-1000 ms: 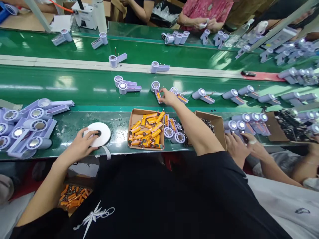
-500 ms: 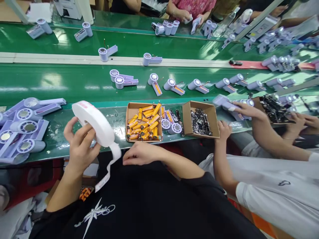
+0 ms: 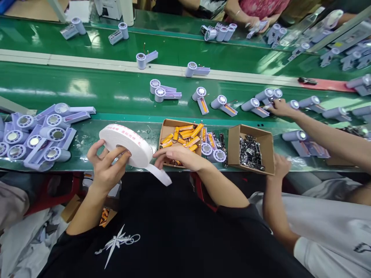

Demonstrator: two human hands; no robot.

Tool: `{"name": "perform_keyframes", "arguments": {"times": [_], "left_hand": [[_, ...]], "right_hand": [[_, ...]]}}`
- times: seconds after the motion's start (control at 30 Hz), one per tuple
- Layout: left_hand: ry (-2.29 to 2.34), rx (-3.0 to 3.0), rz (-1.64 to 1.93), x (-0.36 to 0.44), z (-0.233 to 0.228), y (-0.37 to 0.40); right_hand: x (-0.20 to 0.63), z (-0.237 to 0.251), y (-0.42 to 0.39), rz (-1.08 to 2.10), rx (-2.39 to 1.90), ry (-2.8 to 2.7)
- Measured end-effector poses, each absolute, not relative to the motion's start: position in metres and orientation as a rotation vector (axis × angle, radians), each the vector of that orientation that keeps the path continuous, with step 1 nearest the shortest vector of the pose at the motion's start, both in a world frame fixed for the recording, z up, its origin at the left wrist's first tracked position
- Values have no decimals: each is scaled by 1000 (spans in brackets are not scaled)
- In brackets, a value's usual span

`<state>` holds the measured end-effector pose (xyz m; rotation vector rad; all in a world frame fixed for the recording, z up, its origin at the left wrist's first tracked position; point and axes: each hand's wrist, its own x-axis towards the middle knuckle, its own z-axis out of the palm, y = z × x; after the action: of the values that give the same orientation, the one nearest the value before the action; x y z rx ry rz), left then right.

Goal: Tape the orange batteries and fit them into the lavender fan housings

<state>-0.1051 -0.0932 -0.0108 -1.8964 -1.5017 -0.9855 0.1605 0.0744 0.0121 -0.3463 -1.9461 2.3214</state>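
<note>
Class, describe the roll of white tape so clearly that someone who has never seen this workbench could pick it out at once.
Start at the green bench edge nearest the camera, just left of the cardboard box of orange batteries. The roll of white tape is lifted above it in the left hand, the right hand at its loose end. It alone is a flat white disc with red print; its neighbours are lilac fan housings.
</note>
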Motion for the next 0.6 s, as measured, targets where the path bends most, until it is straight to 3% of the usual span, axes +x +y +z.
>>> {"name": "perform_keyframes", "arguments": {"times": [0.23,0.37,0.6], "left_hand": [[-1678,-1832,-1060,-110,-11,-95],[-1557,-1953,-1003,-107,-11,-95],[-1548,-1811,-1004,-106,-8,-94]], "right_hand": [[156,18,58,2034,-69,-2393],[145,27,65,2141,-300,-2287],[142,18,66,2420,-80,-2226]]}}
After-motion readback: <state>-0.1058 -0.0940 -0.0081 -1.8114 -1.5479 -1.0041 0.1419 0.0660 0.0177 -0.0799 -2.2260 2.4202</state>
